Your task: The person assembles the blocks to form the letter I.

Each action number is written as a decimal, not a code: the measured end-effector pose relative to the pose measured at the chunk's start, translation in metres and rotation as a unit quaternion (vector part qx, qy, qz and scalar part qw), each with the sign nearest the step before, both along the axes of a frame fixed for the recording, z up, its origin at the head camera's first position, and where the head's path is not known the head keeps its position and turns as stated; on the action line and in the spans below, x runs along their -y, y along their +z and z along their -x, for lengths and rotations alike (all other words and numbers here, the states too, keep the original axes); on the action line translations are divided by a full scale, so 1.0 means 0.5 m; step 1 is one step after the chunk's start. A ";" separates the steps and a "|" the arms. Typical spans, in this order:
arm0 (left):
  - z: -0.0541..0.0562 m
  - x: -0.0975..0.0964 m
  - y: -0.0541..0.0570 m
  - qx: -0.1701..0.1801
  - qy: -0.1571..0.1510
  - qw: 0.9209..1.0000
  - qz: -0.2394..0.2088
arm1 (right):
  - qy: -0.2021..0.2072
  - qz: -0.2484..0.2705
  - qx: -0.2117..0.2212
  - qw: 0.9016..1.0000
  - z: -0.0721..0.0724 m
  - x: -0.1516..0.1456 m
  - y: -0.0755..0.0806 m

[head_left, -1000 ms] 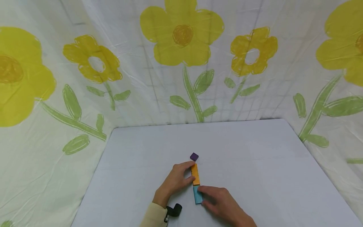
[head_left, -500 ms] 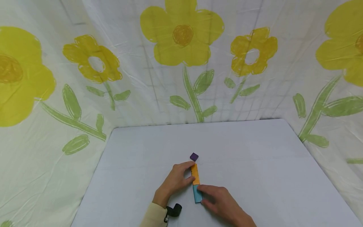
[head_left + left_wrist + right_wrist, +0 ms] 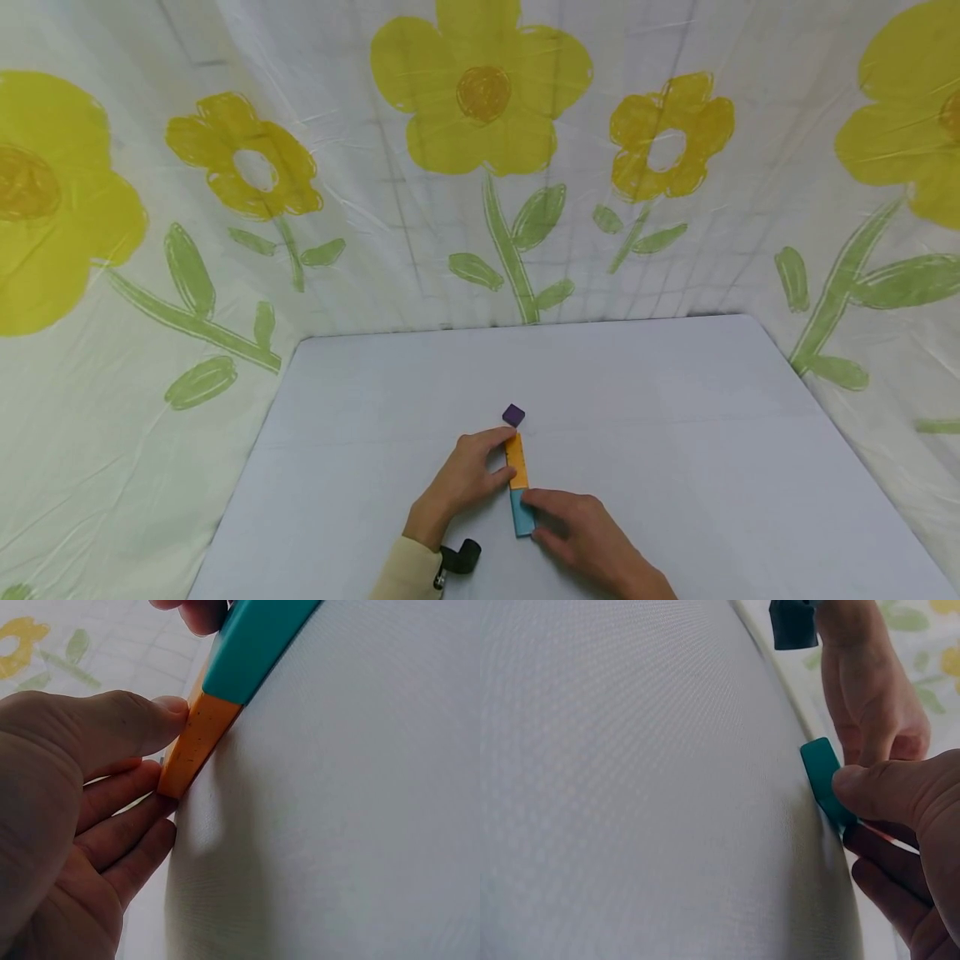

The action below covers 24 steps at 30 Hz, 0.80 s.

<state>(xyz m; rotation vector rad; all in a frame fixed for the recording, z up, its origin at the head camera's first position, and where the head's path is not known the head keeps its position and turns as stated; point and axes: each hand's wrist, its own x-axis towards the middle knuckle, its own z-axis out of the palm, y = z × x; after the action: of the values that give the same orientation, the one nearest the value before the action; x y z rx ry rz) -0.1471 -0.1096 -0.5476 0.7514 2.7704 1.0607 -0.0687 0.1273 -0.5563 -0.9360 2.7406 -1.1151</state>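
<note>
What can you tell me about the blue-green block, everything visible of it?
The blue-green block is a plain, elongated piece with straight sides, slightly rounded corners and a smooth surface; plastic or painted wood, I can't tell which. It lies lengthwise on the white table, its far end meeting the orange block in line, with no visible gap. The right hand holds it with thumb and fingers, hiding part of its right side.
</note>
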 end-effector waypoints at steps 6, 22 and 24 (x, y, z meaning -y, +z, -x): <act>-0.001 0.000 0.000 -0.004 -0.003 1.000 -0.003 | 0.002 -0.002 -0.002 1.000 0.000 0.000 0.000; -0.012 0.004 0.000 -0.016 0.004 1.000 -0.014 | -0.009 0.016 -0.040 0.999 0.006 -0.014 0.010; -0.017 0.005 0.007 -0.010 0.011 1.000 -0.009 | -0.018 0.025 -0.043 0.999 0.012 -0.020 0.017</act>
<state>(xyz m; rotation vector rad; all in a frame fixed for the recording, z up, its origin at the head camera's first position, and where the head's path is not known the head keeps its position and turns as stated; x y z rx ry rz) -0.1387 -0.1122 -0.5444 0.7395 2.7948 1.0904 -0.0747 0.1371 -0.5480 -0.9675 2.8214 -1.1802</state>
